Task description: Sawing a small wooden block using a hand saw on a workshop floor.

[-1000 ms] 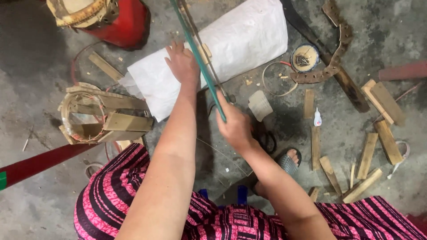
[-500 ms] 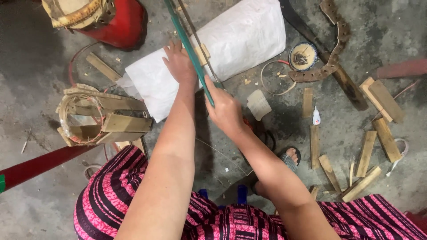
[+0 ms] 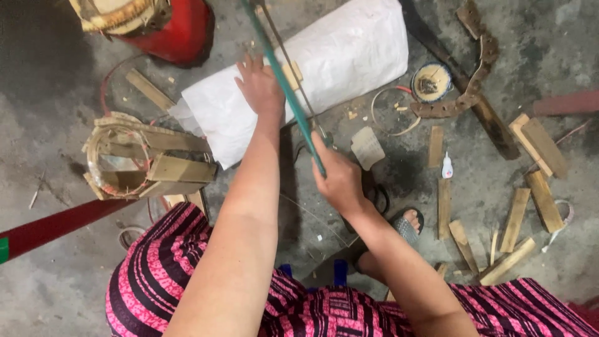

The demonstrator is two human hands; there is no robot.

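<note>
The green-framed saw (image 3: 284,81) is gripped at its near end by the right hand (image 3: 340,181), whose fingers (image 3: 324,163) are curled fully closed around the handle; the frame runs up and away from that fist, slanting toward the top of the view, with the thin blade just beside it on the right. A small pale wooden piece (image 3: 292,73) is met by the blade where it lies on the white woven sack (image 3: 349,56). The left hand (image 3: 259,87) is laid flat and spread on the sack, just beside the wooden piece, with nothing enclosed in its fingers. Compared with a second ago, the right fist has been drawn slightly back and toward the body while the left hand has stayed pressed in place, so a sawing stroke is judged to be under way and the cut not yet finished. Further out, a red cylinder (image 3: 171,28) is seen at the top left, a bundle of bamboo and wood pieces (image 3: 146,165) on the left, a small white glue bottle (image 3: 447,166) and scattered wooden slats (image 3: 536,187) on the right, all on the concrete floor (image 3: 50,112).
</note>
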